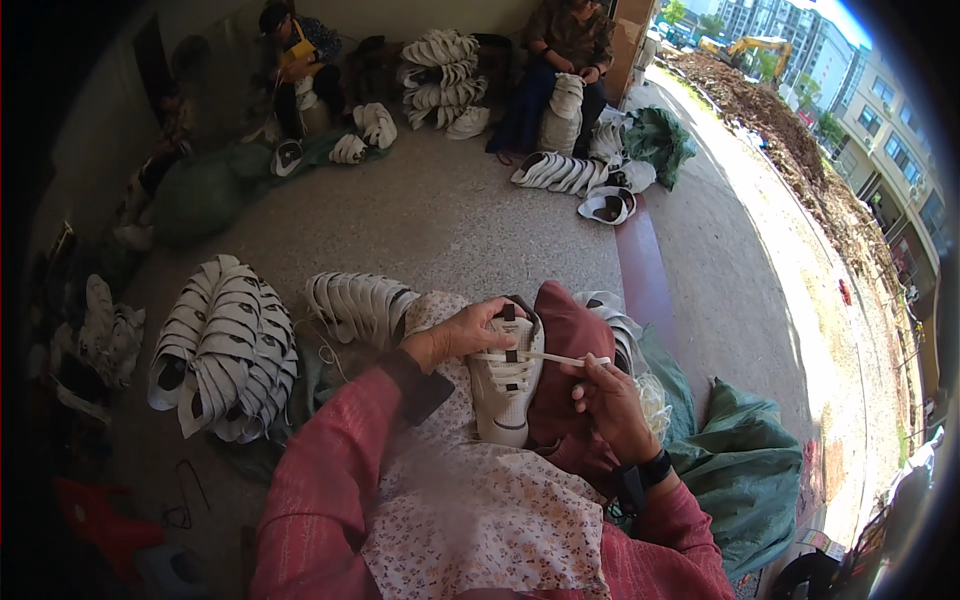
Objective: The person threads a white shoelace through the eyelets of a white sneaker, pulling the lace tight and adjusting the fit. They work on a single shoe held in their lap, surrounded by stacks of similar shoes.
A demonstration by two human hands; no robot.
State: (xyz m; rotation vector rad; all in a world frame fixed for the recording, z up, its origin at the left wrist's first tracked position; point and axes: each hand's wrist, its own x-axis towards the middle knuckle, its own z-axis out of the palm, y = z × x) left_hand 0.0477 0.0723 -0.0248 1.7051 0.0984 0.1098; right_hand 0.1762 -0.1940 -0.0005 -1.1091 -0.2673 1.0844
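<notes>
A white shoe upper (pixel 507 395) with dark eyelet loops lies across my lap, toe end toward me. My left hand (pixel 468 330) grips its tongue and collar end, thumb on top and fingers round the far side. From the eyelets a white shoelace (pixel 548 357) runs out to the right, drawn straight. The end of that lace is pinched in my right hand (pixel 606 400), which is held just beside the upper. Several rows of lace cross the front of the upper. Beneath it are my floral apron (pixel 470 520) and a dark red cloth (pixel 568 390).
Stacked white shoe uppers (pixel 228 345) stand on the floor at left, with another row (pixel 360 305) near my knee. A bundle of white laces (pixel 655 405) and a green sack (pixel 745 470) lie at right. Two people sit at the back beside more uppers (pixel 440 80).
</notes>
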